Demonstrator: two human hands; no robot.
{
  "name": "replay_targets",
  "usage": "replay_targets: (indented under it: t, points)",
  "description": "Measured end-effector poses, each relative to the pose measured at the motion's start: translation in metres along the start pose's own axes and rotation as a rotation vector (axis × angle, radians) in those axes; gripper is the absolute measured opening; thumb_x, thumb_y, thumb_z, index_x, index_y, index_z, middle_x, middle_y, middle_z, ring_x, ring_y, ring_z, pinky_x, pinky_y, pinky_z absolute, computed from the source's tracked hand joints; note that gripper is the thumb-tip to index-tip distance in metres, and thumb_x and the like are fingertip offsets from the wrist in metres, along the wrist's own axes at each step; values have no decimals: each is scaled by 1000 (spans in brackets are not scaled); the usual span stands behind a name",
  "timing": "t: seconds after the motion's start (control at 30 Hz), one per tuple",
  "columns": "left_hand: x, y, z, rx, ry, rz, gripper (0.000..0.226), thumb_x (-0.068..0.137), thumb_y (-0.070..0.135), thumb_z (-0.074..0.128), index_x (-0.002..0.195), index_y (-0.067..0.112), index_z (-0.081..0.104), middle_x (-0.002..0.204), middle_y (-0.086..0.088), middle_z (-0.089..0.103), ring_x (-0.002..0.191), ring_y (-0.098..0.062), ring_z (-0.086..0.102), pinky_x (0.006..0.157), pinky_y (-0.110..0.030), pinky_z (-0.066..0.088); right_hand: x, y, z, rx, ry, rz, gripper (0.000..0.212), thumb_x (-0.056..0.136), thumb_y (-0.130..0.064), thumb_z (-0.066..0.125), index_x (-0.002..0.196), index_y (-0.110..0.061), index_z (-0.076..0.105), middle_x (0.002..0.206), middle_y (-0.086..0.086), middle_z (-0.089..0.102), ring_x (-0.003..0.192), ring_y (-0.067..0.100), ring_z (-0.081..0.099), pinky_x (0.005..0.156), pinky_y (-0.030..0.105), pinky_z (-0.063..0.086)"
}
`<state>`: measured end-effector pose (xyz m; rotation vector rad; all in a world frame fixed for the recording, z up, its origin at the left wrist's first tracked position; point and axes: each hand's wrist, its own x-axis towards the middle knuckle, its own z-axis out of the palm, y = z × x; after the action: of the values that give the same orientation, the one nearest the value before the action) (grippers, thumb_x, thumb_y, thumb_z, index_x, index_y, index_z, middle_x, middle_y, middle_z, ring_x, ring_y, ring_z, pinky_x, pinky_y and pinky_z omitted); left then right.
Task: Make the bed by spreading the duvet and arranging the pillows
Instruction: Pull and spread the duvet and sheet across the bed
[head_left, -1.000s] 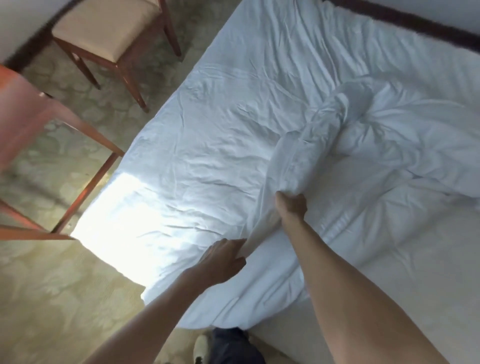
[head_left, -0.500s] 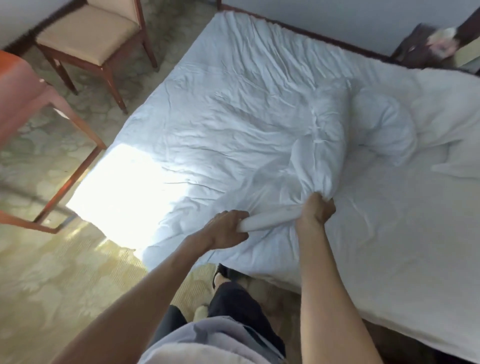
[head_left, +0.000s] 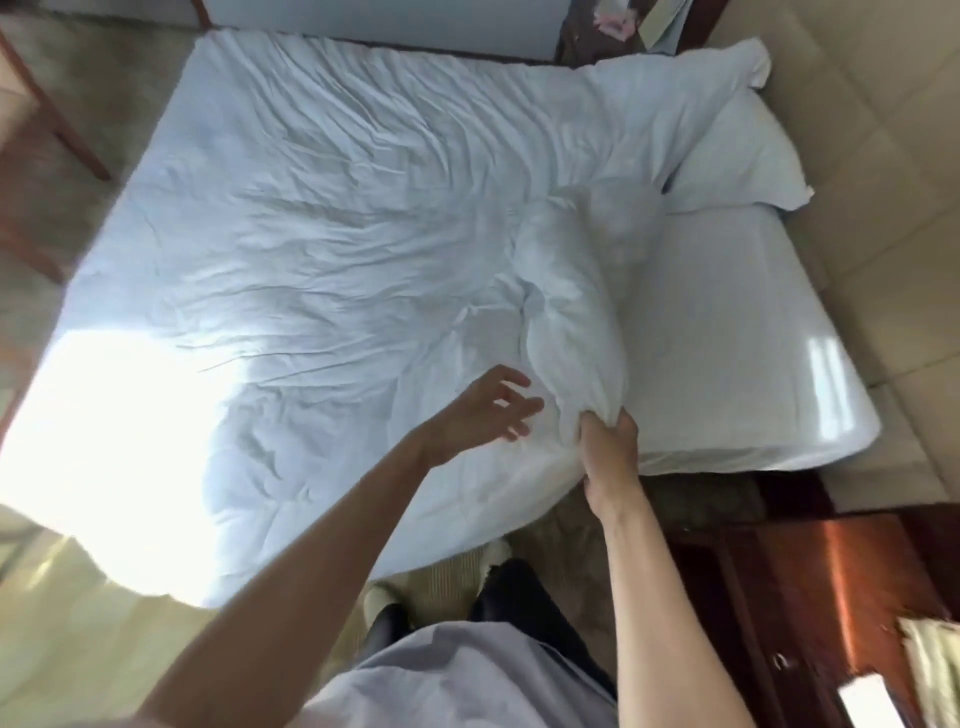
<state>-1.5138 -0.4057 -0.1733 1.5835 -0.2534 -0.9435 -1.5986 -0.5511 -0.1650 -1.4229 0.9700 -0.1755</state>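
A wrinkled white duvet (head_left: 322, 249) covers most of the bed, with a bunched fold running toward its near right edge. My right hand (head_left: 608, 441) is shut on that bunched fold at the bed's near side. My left hand (head_left: 483, 410) hovers just left of it, fingers spread, holding nothing. To the right of the duvet the bare white mattress (head_left: 727, 332) shows. A white pillow (head_left: 737, 150) lies at the far right, by the head of the bed.
A dark wooden nightstand (head_left: 831, 597) stands at the lower right, close to my right arm. Part of a wooden chair (head_left: 47, 119) shows at the left edge. Patterned carpet (head_left: 62, 623) surrounds the bed. My legs and feet are below, near the bed's edge.
My left hand has let go of the duvet edge and opened. My right hand still grips the fold. The view has swung right, revealing the pillow, bare mattress and nightstand.
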Motion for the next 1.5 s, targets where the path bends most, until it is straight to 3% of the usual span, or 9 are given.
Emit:
replay_targets:
  t: [0.3, 0.5, 0.63, 0.83, 0.93, 1.03, 1.17, 1.37, 1.5]
  points:
    - [99, 38, 136, -341, 136, -335, 40, 86, 44, 68, 109, 12, 64, 105, -7, 65, 94, -23, 62, 91, -36, 53, 28, 5, -134, -399, -383, -26, 14, 72, 9, 56, 70, -4, 51, 70, 6, 47, 71, 16, 48, 55, 19, 36]
    - [156, 51, 235, -348, 332, -247, 37, 89, 28, 71, 116, 6, 60, 105, -9, 69, 85, -21, 65, 67, -28, 54, 73, 3, -222, -499, -568, 41, 30, 70, -10, 67, 99, -3, 68, 99, 16, 70, 98, 24, 65, 80, 30, 49]
    - [164, 55, 273, -44, 424, 0, 15, 97, 13, 54, 86, 6, 61, 67, -4, 57, 56, -15, 52, 42, -19, 41, 97, 5, -253, -456, -579, 90, 41, 69, -16, 64, 107, 0, 66, 102, 20, 71, 105, 35, 66, 96, 47, 54]
    - [148, 28, 286, 700, 156, 126, 30, 104, 27, 40, 103, 2, 57, 110, -24, 65, 102, -42, 60, 88, -45, 46, 138, -15, -282, 86, -166, 145, 28, 95, -29, 53, 111, -8, 64, 110, 18, 69, 98, 27, 69, 90, 42, 57]
    - [131, 29, 301, 799, -10, 212, 36, 104, 31, 35, 118, 8, 59, 114, -13, 68, 102, -33, 63, 89, -41, 47, 151, -31, -274, -69, -226, 213, 74, 75, -66, 66, 117, -5, 64, 105, 20, 69, 100, 31, 69, 88, 42, 56]
    - [125, 46, 312, 808, -135, 286, 27, 104, 26, 38, 105, 17, 63, 98, -2, 71, 88, -22, 66, 82, -38, 50, 160, -34, -267, -296, -228, 256, 51, 74, -46, 72, 99, -2, 67, 86, 12, 71, 79, 27, 70, 73, 38, 57]
    - [133, 55, 308, 542, -245, 254, 20, 100, 22, 54, 86, 28, 66, 69, 18, 62, 64, 3, 57, 64, -16, 42, 172, -20, -274, -160, -180, 261, 19, 88, -23, 56, 97, -8, 64, 95, 12, 71, 88, 27, 68, 78, 37, 53]
    - [190, 52, 295, -142, 57, -307, 44, 93, 45, 62, 85, 2, 65, 72, -14, 60, 52, -22, 58, 48, -27, 46, 174, -19, -295, 34, -274, 168, 30, 97, -33, 56, 122, -17, 65, 111, 1, 73, 105, 19, 68, 97, 38, 52]
    - [254, 53, 273, -720, 205, -483, 59, 85, 47, 71, 114, 0, 50, 109, -20, 64, 97, -31, 66, 93, -42, 55, 175, -30, -310, -83, -315, 153, 37, 95, -41, 58, 125, -20, 64, 115, -3, 72, 110, 17, 65, 102, 37, 47]
